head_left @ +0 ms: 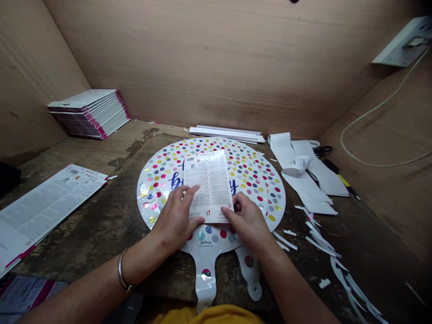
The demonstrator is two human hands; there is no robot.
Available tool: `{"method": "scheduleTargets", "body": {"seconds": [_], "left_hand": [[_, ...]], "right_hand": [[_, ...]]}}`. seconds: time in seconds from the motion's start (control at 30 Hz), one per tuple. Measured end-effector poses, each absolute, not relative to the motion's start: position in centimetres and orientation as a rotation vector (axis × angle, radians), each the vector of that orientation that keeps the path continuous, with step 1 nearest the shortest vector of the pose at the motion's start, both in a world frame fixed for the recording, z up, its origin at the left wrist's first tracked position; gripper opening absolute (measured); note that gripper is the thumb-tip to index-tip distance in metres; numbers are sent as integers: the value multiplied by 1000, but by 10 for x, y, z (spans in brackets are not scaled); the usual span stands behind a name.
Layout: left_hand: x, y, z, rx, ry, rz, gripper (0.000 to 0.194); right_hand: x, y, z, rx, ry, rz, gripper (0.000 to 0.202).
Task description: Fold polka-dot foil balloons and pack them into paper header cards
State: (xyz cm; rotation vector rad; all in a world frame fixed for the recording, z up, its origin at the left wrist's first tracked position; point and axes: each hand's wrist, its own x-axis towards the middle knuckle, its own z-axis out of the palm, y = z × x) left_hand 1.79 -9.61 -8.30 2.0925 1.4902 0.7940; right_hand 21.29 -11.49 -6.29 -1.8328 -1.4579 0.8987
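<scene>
A white printed card (211,186) with small text and a barcode lies over a round foil balloon (151,180) with coloured dots and blue lettering. My right hand (248,220) pinches the card's lower right corner between thumb and fingers. Against the card's lower left side rests my left hand (177,213), its index finger and thumb apart, the thumb touching the bottom edge. The balloon's tail (205,283) points toward me. Another dotted balloon (275,198) shows beneath it, its tail (249,274) out to the right.
At the back left stands a stack of folded cards (91,112). Flat printed sheets (50,207) lie at left. White strips (226,133) sit by the back wall. To the right are curled paper (297,171), black scissors (323,150), a yellow-black cutter (340,177) and paper scraps (337,265).
</scene>
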Motion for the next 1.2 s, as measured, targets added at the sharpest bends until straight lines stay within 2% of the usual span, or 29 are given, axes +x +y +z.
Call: {"method": "scheduleTargets", "body": {"seconds": [0.07, 0.1, 0.23, 0.3, 0.5, 0.67, 0.73, 0.87, 0.9, 0.97, 1.07, 1.2], "left_hand": [[20, -99, -78, 1753, 1528, 953, 88], [22, -101, -76, 1526, 1470, 946, 90], [36, -111, -71, 941, 968, 820, 61], [45, -116, -72, 861, 903, 890, 53], [61, -129, -79, 832, 1021, 967, 53], [63, -132, -83, 865, 1015, 1021, 52], [61, -131, -85, 862, 1025, 1002, 52], [60, -129, -87, 910, 1085, 961, 49], [60, -129, -86, 938, 1094, 970, 49], [62, -130, -84, 988, 1089, 993, 47], [59, -131, -82, 1007, 1091, 983, 45], [49, -127, -82, 889, 1049, 899, 46]], "right_hand": [[221, -119, -59, -1590, -1191, 1150, 24], [225, -122, -56, -1505, -1107, 1218, 27], [234, -134, -48, -1358, -984, 1337, 28], [232, -142, -48, -1263, -836, 1427, 28], [204, -160, -63, -1026, -546, 1528, 49], [205, -163, -68, -1046, -535, 1629, 43], [218, -162, -65, -1207, -756, 1475, 41], [232, -159, -52, -1551, -1470, 576, 35], [231, -159, -49, -1543, -1670, 447, 30], [227, -160, -41, -1456, -1981, 404, 17], [239, -167, -29, -1374, -1974, 674, 14], [298, -178, -18, -1466, -1750, 1267, 28]]}}
